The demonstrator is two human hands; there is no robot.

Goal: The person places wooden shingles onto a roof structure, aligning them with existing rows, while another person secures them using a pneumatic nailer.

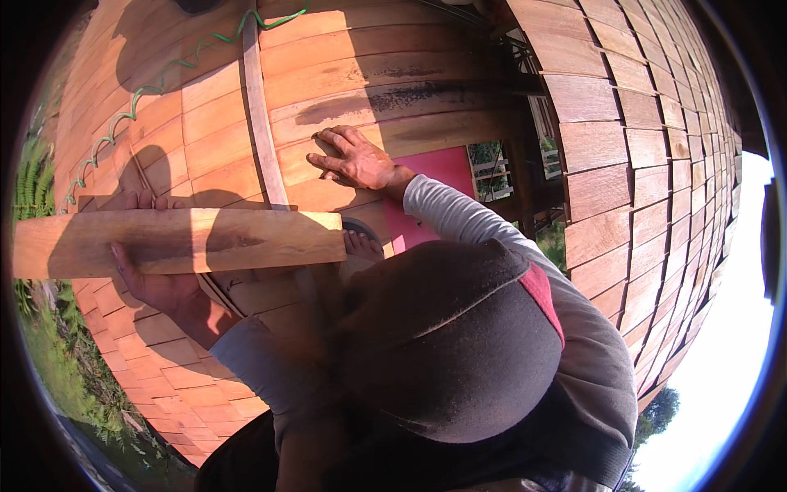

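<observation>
A flat wooden shingle (pixel 270 238) lies across my left hand (pixel 160 283), which grips it with the thumb on the near face and the fingertips past the far edge. Its right end reaches a bare foot (pixel 361 243) in dark footwear. Farther up, my right hand (pixel 357 160) rests with fingers spread on the roof shingles (pixel 307 94), just right of a long narrow wooden strip (pixel 261 123). No object shows in it. A dark cap (pixel 459 344) covers part of my left forearm and the surface below.
A green coiled hose (pixel 134 102) runs over the shingles at upper left. Right of my right hand are a pink sheet (pixel 434 184) and an opening (pixel 489 168) beside dark framing. Another shingled slope (pixel 598 164) rises at right. Plants (pixel 37 184) grow beyond the left edge.
</observation>
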